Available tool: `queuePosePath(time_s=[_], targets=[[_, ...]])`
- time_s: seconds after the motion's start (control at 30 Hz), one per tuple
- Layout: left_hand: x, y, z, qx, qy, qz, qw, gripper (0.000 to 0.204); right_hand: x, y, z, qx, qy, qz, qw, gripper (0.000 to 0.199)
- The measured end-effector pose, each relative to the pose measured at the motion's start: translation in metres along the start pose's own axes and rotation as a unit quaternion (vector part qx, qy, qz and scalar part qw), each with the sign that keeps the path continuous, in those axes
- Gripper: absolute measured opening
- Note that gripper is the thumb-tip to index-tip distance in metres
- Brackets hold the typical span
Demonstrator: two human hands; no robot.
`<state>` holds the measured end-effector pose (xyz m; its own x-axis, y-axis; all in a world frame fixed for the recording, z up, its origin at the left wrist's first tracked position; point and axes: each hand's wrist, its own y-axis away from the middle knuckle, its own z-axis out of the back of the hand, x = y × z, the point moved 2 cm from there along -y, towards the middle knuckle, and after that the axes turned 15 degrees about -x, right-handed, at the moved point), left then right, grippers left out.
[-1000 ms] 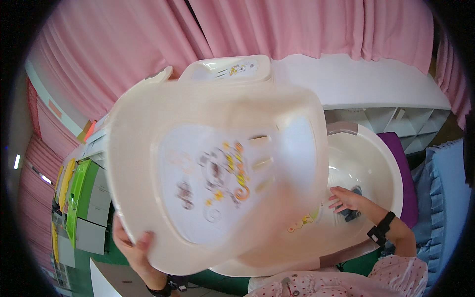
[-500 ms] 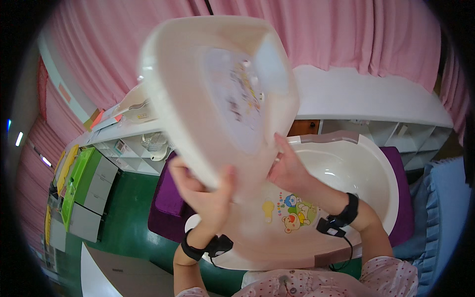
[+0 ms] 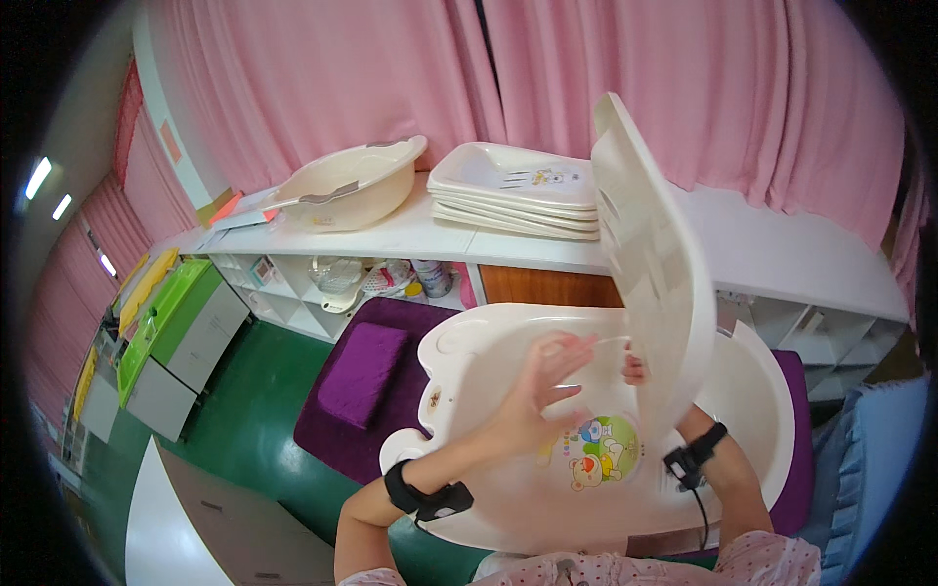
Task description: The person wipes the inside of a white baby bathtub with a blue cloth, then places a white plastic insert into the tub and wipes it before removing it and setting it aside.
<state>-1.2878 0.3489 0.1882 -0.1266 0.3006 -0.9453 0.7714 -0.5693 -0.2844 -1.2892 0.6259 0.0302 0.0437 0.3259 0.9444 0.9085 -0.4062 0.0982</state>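
At the centre right of the frame a cream-white moulded plastic insert panel (image 3: 650, 264) stands nearly upright, on edge inside the large cream plastic baby tub (image 3: 459, 361) that fills the lower middle. The left hand (image 3: 535, 386) is spread open with its fingers splayed, palm toward the panel's near face and the tub's inner wall, steadying rather than gripping. The right hand (image 3: 635, 368) is mostly hidden behind the panel's lower edge, so I cannot tell whether it is clasped around it. The panel looks light and stiff but smooth and probably slippery; its rims or slotted openings seem the surest holds. In the upper middle, a stack of shallow white trays (image 3: 518, 190) and a second cream basin (image 3: 357, 181) rest on the white desk (image 3: 782, 249). A purple cushion (image 3: 362, 371) lies on the green floor (image 3: 254, 391) at the left.
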Motion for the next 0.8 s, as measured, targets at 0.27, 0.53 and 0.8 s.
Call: queuePosePath(time_s=[0.27,0.53,0.8], targets=[[0.031,-0.009,0.048,-0.241,0.102,0.180,0.948,0.042,0.044,0.005,0.042,-0.156,0.330,0.255,0.895,0.029],[0.005,-0.008,0.047,-0.289,0.147,0.098,0.941,0.045,0.100,0.021,0.046,-0.104,0.163,0.242,0.951,0.034],[0.017,-0.034,0.058,-0.322,0.281,0.081,0.900,0.044,0.070,0.118,0.020,0.120,-0.261,-0.073,0.955,0.063]])
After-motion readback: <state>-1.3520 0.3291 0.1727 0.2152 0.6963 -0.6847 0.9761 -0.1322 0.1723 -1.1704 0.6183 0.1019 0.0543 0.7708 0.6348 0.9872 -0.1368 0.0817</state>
